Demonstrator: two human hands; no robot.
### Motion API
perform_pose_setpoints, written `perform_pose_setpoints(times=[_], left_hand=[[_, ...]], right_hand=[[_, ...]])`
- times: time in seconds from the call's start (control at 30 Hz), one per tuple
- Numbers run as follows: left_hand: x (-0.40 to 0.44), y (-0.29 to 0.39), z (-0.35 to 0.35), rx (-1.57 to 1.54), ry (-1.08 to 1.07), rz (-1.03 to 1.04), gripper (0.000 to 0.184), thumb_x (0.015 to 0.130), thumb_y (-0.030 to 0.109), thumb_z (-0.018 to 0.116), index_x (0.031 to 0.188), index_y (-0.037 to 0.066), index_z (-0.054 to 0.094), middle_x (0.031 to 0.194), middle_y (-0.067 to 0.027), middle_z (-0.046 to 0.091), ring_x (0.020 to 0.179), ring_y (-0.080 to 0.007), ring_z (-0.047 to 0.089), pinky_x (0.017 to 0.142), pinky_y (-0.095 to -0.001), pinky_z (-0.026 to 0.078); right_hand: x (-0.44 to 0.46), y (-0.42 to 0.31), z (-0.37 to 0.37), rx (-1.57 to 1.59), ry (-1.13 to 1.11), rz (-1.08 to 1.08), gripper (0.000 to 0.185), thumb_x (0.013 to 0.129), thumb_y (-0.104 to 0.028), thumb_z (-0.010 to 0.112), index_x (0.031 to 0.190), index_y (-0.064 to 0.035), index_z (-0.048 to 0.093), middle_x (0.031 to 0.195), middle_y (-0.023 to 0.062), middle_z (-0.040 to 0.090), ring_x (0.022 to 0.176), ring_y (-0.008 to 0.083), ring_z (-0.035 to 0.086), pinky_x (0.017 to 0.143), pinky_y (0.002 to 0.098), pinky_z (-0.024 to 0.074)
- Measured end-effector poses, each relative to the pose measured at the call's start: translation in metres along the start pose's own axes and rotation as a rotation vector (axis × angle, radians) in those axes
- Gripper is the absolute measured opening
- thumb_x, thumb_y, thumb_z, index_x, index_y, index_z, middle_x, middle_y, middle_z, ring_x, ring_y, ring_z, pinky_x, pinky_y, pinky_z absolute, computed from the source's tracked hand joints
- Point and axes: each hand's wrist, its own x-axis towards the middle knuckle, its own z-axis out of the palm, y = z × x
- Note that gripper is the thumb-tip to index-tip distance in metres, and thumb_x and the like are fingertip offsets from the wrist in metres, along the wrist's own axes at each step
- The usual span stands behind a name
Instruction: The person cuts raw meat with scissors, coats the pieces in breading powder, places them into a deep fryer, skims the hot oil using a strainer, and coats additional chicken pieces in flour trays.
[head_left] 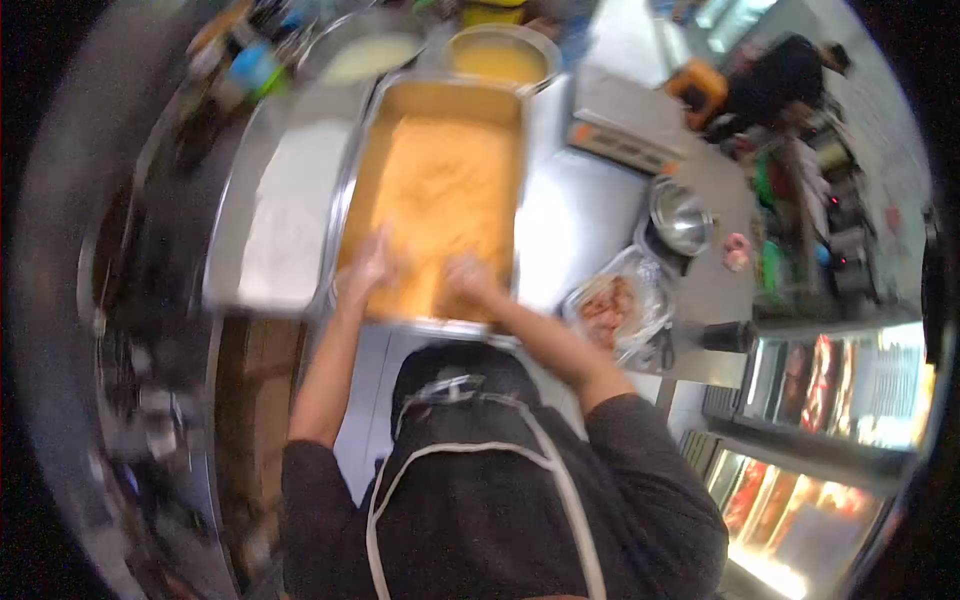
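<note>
A deep metal tray (522,200) holds a layer of orange, crumb-like material (445,170). Over the near left part of that tray is my left hand (375,265), close to the orange material. My right hand (470,278) is at the near right part, at the material's surface. Both hands are smeared by motion, and their fingers cannot be made out clearly. Left of this tray, side by side with it, stands a second metal tray (228,215) with white powder (292,215).
Behind the trays are a bowl of yellow liquid (497,62) and a bowl of pale mixture (370,58). To the right are a metal appliance (625,115), a metal bowl (682,217) and a plastic-lined container of reddish pieces (610,308). A person (775,85) is at the far right.
</note>
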Motion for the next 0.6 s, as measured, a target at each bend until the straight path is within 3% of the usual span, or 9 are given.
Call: perform_pose_setpoints(times=[0.1,0.13,0.27,0.3,0.37,0.4,0.47,0.53,0.6], left_hand=[[0.034,-0.011,0.068,0.45,0.161,0.391,0.107,0.063,0.044,0.077,0.142,0.004,0.018,0.123,-0.0263,0.05,0.107,-0.0395,0.053,0.09,-0.0439,0.044],[0.018,0.049,0.027,0.512,-0.181,0.039,0.112,0.059,0.049,0.077,0.141,0.001,0.019,0.121,-0.0226,0.053,0.104,-0.0379,0.055,0.095,-0.0429,0.042],[0.077,-0.003,0.053,0.475,-0.536,-0.001,0.11,0.061,0.058,0.072,0.137,-0.007,0.024,0.115,-0.023,0.056,0.11,-0.0283,0.054,0.096,-0.0435,0.04],[0.067,-0.005,0.06,0.546,-0.276,0.22,0.082,0.065,0.05,0.071,0.121,-0.002,0.039,0.096,-0.0168,0.058,0.089,-0.0263,0.056,0.078,-0.0417,0.044],[0.061,-0.019,0.079,0.595,-0.013,0.434,0.055,0.069,0.041,0.07,0.105,0.003,0.053,0.077,-0.0107,0.06,0.068,-0.0243,0.058,0.061,-0.0399,0.049],[0.079,-0.043,0.113,0.368,0.154,0.486,0.044,0.074,0.035,0.066,0.102,0.004,0.055,0.069,-0.0084,0.058,0.065,-0.023,0.057,0.059,-0.0395,0.048],[0.092,-0.08,0.127,-0.33,0.05,0.365,0.035,0.077,0.028,0.062,0.102,0.004,0.056,0.063,-0.0077,0.057,0.065,-0.0242,0.057,0.06,-0.0397,0.047],[0.08,-0.066,0.096,-0.228,-0.254,0.345,0.041,0.075,0.025,0.062,0.108,0.003,0.054,0.072,-0.0108,0.06,0.072,-0.0278,0.06,0.065,-0.0394,0.049],[0.048,-0.012,0.047,0.35,-0.284,0.438,0.045,0.074,0.024,0.063,0.112,0.002,0.052,0.079,-0.0123,0.062,0.076,-0.029,0.061,0.068,-0.0386,0.05]], right_hand=[[0.012,-0.022,-0.059,0.054,-0.287,0.113,0.018,0.079,-0.022,0.053,0.08,-0.0078,0.062,0.08,0.0112,0.062,0.079,0.0225,0.06,0.073,0.0358,0.0452],[0.016,-0.027,-0.07,0.087,-0.366,0.149,0.018,0.079,-0.022,0.052,0.08,-0.0077,0.063,0.081,0.0114,0.063,0.079,0.0227,0.06,0.074,0.0363,0.0447],[0.022,-0.037,-0.093,0.131,-0.468,0.206,0.02,0.08,-0.023,0.051,0.08,-0.0075,0.064,0.082,0.0121,0.064,0.081,0.0232,0.061,0.079,0.0382,0.0429],[0.023,-0.039,-0.094,0.13,-0.479,0.22,0.02,0.08,-0.023,0.051,0.081,-0.0074,0.064,0.082,0.0123,0.064,0.082,0.0234,0.061,0.08,0.0387,0.0424],[0.023,-0.04,-0.094,0.14,-0.491,0.255,0.021,0.081,-0.023,0.05,0.081,-0.0073,0.065,0.083,0.0126,0.064,0.083,0.0237,0.061,0.082,0.0396,0.0415],[0.023,-0.041,-0.095,0.143,-0.497,0.27,0.021,0.081,-0.023,0.05,0.081,-0.0072,0.065,0.083,0.0128,0.065,0.084,0.0238,0.061,0.083,0.0401,0.041],[0.022,-0.038,-0.093,0.145,-0.498,0.313,0.022,0.082,-0.023,0.049,0.081,-0.0071,0.065,0.084,0.0131,0.065,0.085,0.0241,0.062,0.085,0.041,0.0401],[0.027,-0.039,-0.095,0.132,-0.504,0.362,0.023,0.082,-0.023,0.049,0.082,-0.007,0.066,0.084,0.0135,0.066,0.086,0.0244,0.062,0.087,0.042,0.0391],[0.036,-0.043,-0.097,0.112,-0.491,0.416,0.024,0.083,-0.023,0.048,0.082,-0.0068,0.066,0.085,0.0138,0.066,0.087,0.0246,0.062,0.089,0.0429,0.0382]])
